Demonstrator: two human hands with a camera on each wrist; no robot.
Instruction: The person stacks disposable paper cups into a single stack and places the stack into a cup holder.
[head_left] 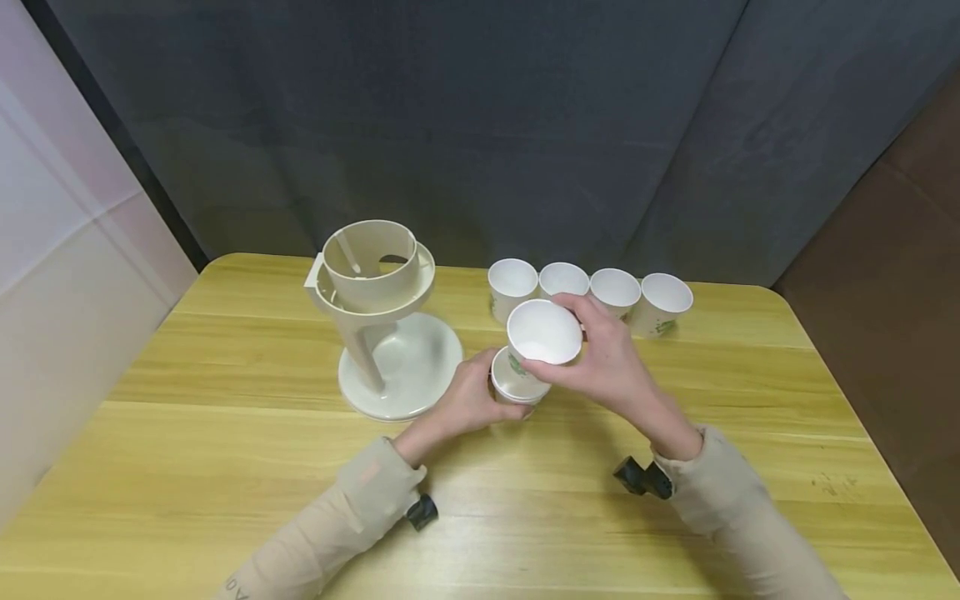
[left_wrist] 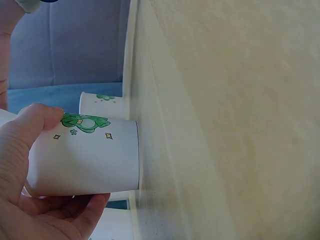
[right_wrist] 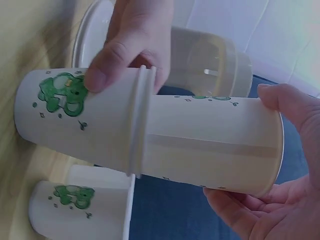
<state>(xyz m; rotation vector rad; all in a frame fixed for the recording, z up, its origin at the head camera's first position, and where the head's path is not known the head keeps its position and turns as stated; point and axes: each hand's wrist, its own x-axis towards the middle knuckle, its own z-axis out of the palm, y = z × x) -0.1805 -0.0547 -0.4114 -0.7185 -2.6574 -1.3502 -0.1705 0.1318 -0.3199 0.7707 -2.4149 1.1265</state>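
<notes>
White paper cups with a green cartoon print are in both hands. My left hand (head_left: 468, 398) grips a short stack of nested cups (right_wrist: 107, 117) standing on the table, thumb on the near side; two rims show at its top. Above it my right hand (head_left: 609, 360) holds another cup (head_left: 543, 333) near its rim, between thumb and fingers. This upper cup is tilted, and its lower end sits inside the top of the stack in the right wrist view. In the left wrist view the left fingers wrap the stack (left_wrist: 90, 160), whose base is at the tabletop.
Several more paper cups (head_left: 513, 279) stand in a row along the table's back. To the left is a cream stand (head_left: 367, 367) with a ring-shaped holder (head_left: 375, 283) above a round base (head_left: 420, 367). A dark curtain (head_left: 450, 125) hangs behind the wooden table (head_left: 225, 475).
</notes>
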